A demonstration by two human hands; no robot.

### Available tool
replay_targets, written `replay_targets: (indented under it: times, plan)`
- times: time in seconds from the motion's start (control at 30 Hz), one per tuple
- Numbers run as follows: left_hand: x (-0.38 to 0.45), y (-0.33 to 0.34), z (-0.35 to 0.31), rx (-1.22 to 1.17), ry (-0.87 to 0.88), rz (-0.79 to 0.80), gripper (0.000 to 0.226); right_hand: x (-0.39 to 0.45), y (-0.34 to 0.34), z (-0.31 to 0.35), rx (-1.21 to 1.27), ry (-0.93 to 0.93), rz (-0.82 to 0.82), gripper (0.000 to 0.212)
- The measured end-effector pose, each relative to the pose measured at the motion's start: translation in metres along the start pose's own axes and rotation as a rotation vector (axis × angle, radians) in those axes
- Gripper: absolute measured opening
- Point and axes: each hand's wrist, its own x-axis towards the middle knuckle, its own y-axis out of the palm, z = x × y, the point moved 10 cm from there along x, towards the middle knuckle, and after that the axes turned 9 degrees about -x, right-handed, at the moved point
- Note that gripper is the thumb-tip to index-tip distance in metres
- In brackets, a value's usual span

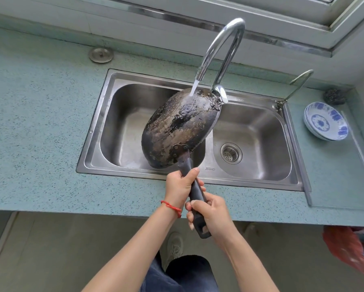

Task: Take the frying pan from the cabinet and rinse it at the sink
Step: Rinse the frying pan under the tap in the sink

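Note:
A blackened, scorched frying pan (179,127) is held tilted over the double steel sink (97,127), its underside facing me. Water runs from the curved chrome tap (223,49) onto the pan's upper back. My left hand (180,186) grips the black handle close to the pan. My right hand (212,213) grips the same handle lower down, near its end with the hanging hole. The pan's inside is hidden from me.
Stacked blue-and-white dishes (325,121) and a steel scourer (334,96) sit on the counter to the right. A small second tap (297,85) stands by the right basin with its drain strainer (231,153). A red bag (351,249) hangs at lower right.

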Motion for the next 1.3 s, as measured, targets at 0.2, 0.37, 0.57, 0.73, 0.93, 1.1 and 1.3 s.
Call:
replay_targets:
  times: [0.2, 0.37, 0.57, 0.73, 0.93, 1.1, 1.3]
  plan:
    - [-0.001, 0.005, 0.002, 0.009, 0.001, 0.021, 0.022, -0.001, -0.005, -0.002, -0.002, 0.008, -0.028, 0.016]
    - [0.000, 0.005, -0.005, 0.058, 0.042, 0.025, 0.025, -0.003, 0.002, 0.006, 0.127, -0.006, 0.037, 0.001]
    - [0.003, -0.002, -0.026, 0.186, 0.131, -0.005, 0.030, 0.002, 0.018, 0.014, 0.313, -0.006, 0.123, 0.012]
    - [0.005, -0.016, -0.037, 0.290, 0.174, -0.054, 0.031, 0.006, 0.035, 0.014, 0.443, -0.003, 0.183, 0.011]
    - [0.010, -0.030, -0.049, 0.477, 0.217, -0.112, 0.036, 0.010, 0.049, 0.013, 0.590, -0.007, 0.219, 0.016]
    - [0.009, -0.026, -0.050, 0.491, 0.203, -0.096, 0.038, 0.012, 0.050, 0.012, 0.615, -0.004, 0.213, 0.015]
    - [0.003, -0.009, -0.042, 0.329, 0.133, -0.020, 0.030, 0.009, 0.037, 0.017, 0.467, -0.019, 0.137, 0.010]
